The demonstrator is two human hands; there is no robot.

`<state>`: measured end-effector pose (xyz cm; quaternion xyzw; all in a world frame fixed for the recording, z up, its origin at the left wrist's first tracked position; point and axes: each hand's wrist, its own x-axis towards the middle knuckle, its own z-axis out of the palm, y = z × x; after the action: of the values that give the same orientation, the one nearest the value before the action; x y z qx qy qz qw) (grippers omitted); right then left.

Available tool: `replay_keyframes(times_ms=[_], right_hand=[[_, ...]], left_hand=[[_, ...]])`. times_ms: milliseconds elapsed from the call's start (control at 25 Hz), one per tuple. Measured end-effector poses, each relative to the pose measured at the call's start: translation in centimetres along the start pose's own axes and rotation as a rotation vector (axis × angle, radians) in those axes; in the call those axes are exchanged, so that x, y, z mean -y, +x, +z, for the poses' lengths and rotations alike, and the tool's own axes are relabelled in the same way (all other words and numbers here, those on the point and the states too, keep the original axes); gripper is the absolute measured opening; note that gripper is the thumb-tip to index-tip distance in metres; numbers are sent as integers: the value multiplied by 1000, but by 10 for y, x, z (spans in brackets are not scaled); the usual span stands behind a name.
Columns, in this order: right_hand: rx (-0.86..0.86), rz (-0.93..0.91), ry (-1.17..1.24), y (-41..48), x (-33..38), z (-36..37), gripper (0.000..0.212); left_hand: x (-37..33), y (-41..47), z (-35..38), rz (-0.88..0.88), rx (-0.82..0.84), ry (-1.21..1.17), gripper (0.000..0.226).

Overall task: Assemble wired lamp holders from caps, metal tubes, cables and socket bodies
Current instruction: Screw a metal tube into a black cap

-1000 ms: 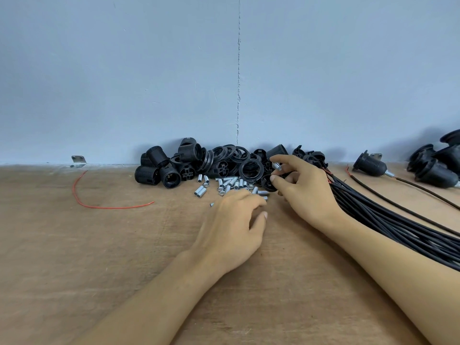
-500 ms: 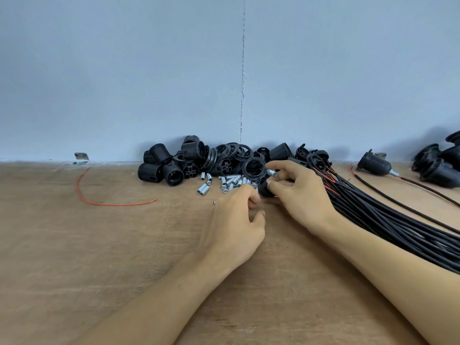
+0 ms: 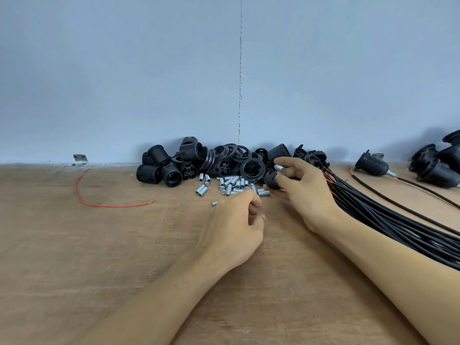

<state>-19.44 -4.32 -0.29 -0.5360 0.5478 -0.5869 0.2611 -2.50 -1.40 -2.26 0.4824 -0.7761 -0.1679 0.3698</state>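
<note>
In the head view, the right hand [image 3: 306, 195] is raised a little above the table [image 3: 74, 257] and grips a black cap [image 3: 271, 180] between thumb and fingers. A metal tube [image 3: 280, 167] shows just above the cap, under the index finger; whether it sits in the cap I cannot tell. The left hand [image 3: 234, 227] is low over the table with fingers curled and thumb near them, just before the loose tubes [image 3: 231, 183]; if it pinches something I cannot tell. Behind the tubes, black socket bodies [image 3: 159, 168] and rings [image 3: 254, 169] are heaped against the wall [image 3: 124, 70]. A bundle of black cables [image 3: 385, 220] runs under the right forearm toward the right edge. A red wire [image 3: 99, 204] lies alone at the left, and one assembled holder [image 3: 372, 165] lies at the far right.
</note>
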Motion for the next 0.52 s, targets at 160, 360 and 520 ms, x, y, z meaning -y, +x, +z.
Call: replay_keyframes(times_ms=[160, 360, 520], right_hand=[[45, 47, 121, 3, 0, 1, 32], [33, -6, 61, -1, 3, -2, 30], [92, 41, 96, -5, 5, 4, 29]], left_hand=[[1, -1, 0, 13, 13, 7, 14], [2, 1, 0, -44, 1, -37, 15], [1, 2, 0, -32, 16, -11, 23]])
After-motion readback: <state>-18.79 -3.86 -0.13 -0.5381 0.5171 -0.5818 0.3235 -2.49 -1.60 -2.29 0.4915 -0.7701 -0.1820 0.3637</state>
